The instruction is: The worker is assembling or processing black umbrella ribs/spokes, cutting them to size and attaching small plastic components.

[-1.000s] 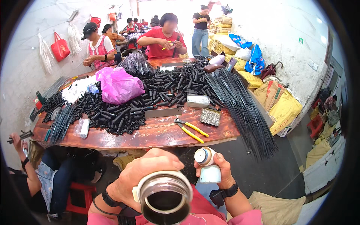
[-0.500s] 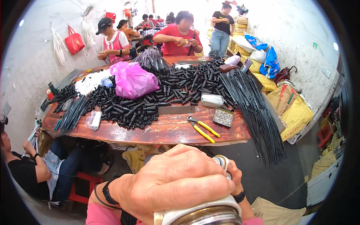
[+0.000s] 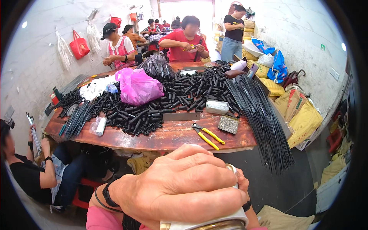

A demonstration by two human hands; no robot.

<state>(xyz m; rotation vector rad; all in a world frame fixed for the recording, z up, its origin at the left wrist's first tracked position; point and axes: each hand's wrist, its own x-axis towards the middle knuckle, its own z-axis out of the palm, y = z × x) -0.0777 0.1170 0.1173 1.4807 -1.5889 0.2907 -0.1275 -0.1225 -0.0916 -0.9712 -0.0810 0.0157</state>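
Note:
My left hand point(image 3: 184, 188) is closed over a white round container point(image 3: 238, 215), which has a shiny brownish part at the bottom edge of the picture. My right hand point(image 3: 242, 182) grips the same container from the far right; most of that hand is hidden behind the left. What kind of container it is, I cannot make out. Beyond my hands, on the wooden table point(image 3: 178, 140), lie yellow-handled pliers point(image 3: 207, 137). Next to them is an open box of small metal pieces point(image 3: 228, 124).
Black plastic tubes point(image 3: 134, 119) are heaped across the table, with a pink plastic bag point(image 3: 140, 90) on them. Long black rods point(image 3: 264, 122) overhang the right edge. A seated person point(image 3: 28, 172) holds thin rods at left. Others work across the table; yellow sacks point(image 3: 303, 119) line the right wall.
My left hand has turned and shifted slightly right over the container, covering more of its far end. The seated person at left has moved their rods, and the standing person's arms now look folded.

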